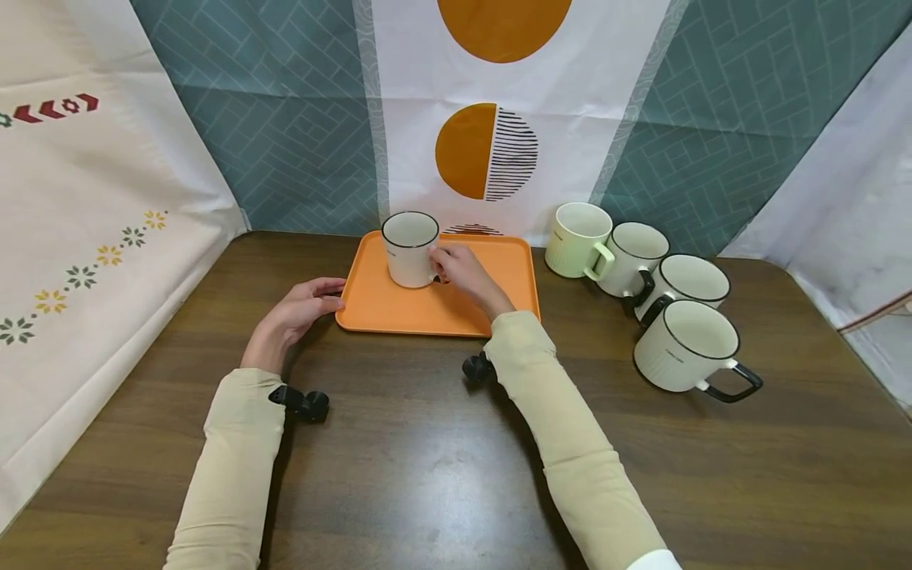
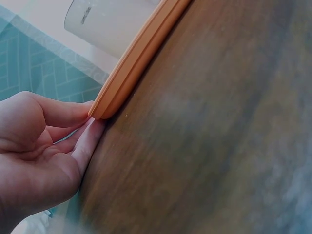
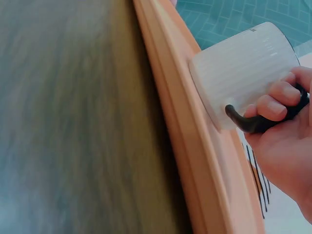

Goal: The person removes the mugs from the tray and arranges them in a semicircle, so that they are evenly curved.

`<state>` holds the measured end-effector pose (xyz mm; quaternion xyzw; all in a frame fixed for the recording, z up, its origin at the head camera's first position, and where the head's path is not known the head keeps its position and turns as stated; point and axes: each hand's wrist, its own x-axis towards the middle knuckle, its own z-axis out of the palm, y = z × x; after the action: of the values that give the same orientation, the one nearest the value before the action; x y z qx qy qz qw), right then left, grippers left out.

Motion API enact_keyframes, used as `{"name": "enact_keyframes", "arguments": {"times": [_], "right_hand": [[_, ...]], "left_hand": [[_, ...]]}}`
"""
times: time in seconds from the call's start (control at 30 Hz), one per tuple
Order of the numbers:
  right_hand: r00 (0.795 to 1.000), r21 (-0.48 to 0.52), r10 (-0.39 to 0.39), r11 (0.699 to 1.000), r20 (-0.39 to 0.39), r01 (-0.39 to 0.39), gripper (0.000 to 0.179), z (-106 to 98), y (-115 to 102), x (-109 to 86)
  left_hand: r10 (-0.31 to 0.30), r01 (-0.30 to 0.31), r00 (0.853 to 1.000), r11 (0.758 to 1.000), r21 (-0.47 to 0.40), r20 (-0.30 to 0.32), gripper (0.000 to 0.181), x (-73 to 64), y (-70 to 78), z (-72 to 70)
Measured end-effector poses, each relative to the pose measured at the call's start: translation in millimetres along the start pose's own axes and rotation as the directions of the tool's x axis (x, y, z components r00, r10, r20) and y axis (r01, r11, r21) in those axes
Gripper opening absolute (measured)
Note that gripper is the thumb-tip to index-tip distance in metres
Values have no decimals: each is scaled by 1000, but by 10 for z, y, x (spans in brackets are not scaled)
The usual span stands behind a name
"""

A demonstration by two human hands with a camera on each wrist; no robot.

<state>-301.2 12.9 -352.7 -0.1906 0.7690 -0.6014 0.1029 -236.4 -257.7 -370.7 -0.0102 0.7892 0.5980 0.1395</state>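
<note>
A white mug (image 1: pixel 409 257) with a black rim stands upright on the left part of an orange tray (image 1: pixel 463 317). My right hand (image 1: pixel 466 277) grips its black handle (image 3: pixel 265 122), fingers curled round it in the right wrist view. At the tray's left edge, my left hand (image 1: pixel 299 309) pinches the rim between thumb and fingers, as the left wrist view (image 2: pixel 48 141) shows up close. The mug's base appears to rest on the tray surface.
On the right of the brown table (image 1: pixel 399 459) stand a pale green mug (image 1: pixel 570 245) and several white mugs, the nearest white mug (image 1: pixel 670 356) with its black handle pointing right. A patterned cloth (image 1: pixel 285 119) hangs behind the tray.
</note>
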Motion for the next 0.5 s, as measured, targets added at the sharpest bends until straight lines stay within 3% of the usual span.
{"name": "enact_keyframes", "arguments": {"times": [0.27, 0.5], "right_hand": [[997, -110, -25, 994, -78, 16, 48, -25, 25, -228], [998, -100, -18, 995, -58, 12, 46, -79, 46, -409]], "left_hand": [[-4, 4, 1000, 1000, -11, 2, 57, 12, 10, 1], [-6, 6, 1000, 1000, 5, -1, 57, 18, -16, -7]]}}
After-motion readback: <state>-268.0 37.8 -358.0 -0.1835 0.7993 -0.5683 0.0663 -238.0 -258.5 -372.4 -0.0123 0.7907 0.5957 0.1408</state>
